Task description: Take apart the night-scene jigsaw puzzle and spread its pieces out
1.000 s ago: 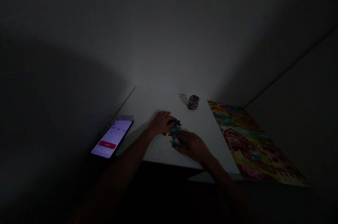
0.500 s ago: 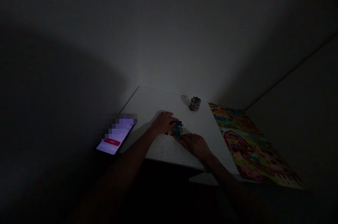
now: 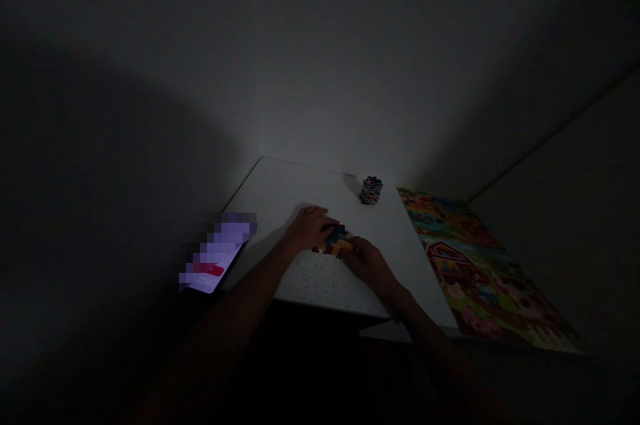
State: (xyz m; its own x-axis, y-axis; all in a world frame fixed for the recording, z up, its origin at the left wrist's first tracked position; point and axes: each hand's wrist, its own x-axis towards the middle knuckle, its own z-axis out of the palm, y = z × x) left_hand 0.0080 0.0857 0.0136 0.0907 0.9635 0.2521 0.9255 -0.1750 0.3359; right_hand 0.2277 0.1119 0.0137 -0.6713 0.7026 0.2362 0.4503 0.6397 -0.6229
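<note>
Dark blue jigsaw puzzle pieces (image 3: 336, 233) lie together on the white tabletop, with orange and brown parts along their lower left side. My left hand (image 3: 311, 227) rests over their left side, fingers stretched out and partly covering them. From the right, my right hand (image 3: 367, 261) pinches a yellow-orange puzzle piece (image 3: 343, 246) against the lower right of the blue ones. Whether that piece is interlocked with them I cannot tell. Behind my hands stands a stack of puzzle pieces (image 3: 371, 191), piled upright near the table's back edge.
A lit phone (image 3: 215, 261), its screen partly blurred, lies at the table's left edge. Along the right side lies a colourful farm picture sheet (image 3: 480, 278). Pale walls rise behind the white table (image 3: 295, 178), and the room is dim.
The yellow-orange piece now shows between my right fingers, beside the blue pieces. My right hand has closed into a pinch and shifted slightly up. My left hand stays nearly in place.
</note>
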